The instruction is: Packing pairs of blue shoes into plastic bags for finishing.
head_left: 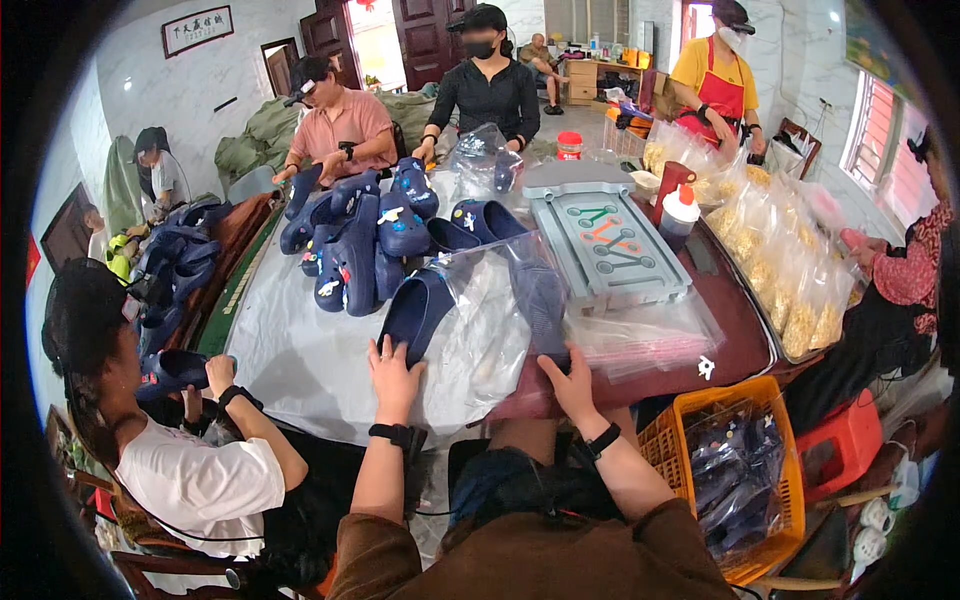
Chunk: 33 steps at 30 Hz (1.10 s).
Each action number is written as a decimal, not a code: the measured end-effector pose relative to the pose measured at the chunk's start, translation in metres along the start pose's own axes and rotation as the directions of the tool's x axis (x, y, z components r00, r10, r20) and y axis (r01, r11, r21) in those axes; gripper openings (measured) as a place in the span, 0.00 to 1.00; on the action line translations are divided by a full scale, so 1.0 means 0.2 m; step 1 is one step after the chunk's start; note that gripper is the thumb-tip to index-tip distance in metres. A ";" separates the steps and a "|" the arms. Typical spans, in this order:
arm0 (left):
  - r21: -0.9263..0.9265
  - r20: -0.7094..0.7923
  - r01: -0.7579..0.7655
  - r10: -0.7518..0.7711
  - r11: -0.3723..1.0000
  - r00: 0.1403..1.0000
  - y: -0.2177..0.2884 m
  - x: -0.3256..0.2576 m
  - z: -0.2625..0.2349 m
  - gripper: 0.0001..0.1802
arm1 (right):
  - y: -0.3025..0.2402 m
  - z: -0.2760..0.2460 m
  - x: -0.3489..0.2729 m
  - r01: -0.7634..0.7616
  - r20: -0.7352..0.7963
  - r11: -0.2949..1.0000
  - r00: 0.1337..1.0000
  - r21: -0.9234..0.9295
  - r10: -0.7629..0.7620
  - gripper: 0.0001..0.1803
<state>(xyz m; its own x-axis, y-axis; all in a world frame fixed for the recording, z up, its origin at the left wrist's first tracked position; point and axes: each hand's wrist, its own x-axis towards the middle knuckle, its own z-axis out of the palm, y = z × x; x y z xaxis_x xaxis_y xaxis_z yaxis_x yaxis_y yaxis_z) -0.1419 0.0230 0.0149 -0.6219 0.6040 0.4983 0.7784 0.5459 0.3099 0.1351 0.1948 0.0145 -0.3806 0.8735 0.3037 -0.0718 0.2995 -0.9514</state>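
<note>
My left hand [394,382] rests at the heel of a navy clog [414,312], its fingers spread against it. My right hand [571,387] grips the heel end of another navy clog [540,300], whose ridged surface faces up. Between the two, a clear plastic bag [487,335] lies crumpled on the white table covering and partly covers the right clog. How far either clog sits inside the bag, I cannot tell. Beyond my hands, a heap of navy clogs [350,240] with colourful charms stands on the table.
A grey folding stand [610,235] lies right of centre, beside a bottle [680,215] and flat clear bags [650,335]. A tray [790,270] holds filled bags. An orange crate [740,480] with bagged clogs stands by my right. Several people work around the table.
</note>
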 end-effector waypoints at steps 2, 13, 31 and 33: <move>0.006 -0.032 -0.004 0.004 1.000 0.999 -0.02 -0.01 0.04 0.22 | -0.01 -0.04 0.02 -0.037 0.019 0.998 0.999 -0.052 0.038 0.26; -0.720 -0.085 0.211 -0.386 0.661 0.919 -0.01 -0.17 -0.10 0.09 | 0.08 -0.04 0.03 0.018 -0.063 0.998 0.998 -0.053 -0.021 0.29; -0.763 0.539 0.551 0.138 -0.337 0.831 0.76 -0.41 -0.27 0.12 | 0.06 -0.11 -0.06 0.112 0.044 0.970 0.994 -0.217 -0.104 0.29; -0.731 0.578 0.603 0.182 -0.318 0.796 0.77 -0.42 -0.19 0.13 | 0.00 -0.15 -0.11 0.152 0.080 0.959 0.987 -0.238 -0.137 0.32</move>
<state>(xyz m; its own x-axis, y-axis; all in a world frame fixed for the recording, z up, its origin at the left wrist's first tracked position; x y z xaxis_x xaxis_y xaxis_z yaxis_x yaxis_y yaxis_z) 0.0346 0.0343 0.0511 -0.4025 0.9153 -0.0148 -0.5606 -0.2336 0.7944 0.1714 0.1869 0.0088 -0.4399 0.7907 0.4257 0.0930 0.5116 -0.8542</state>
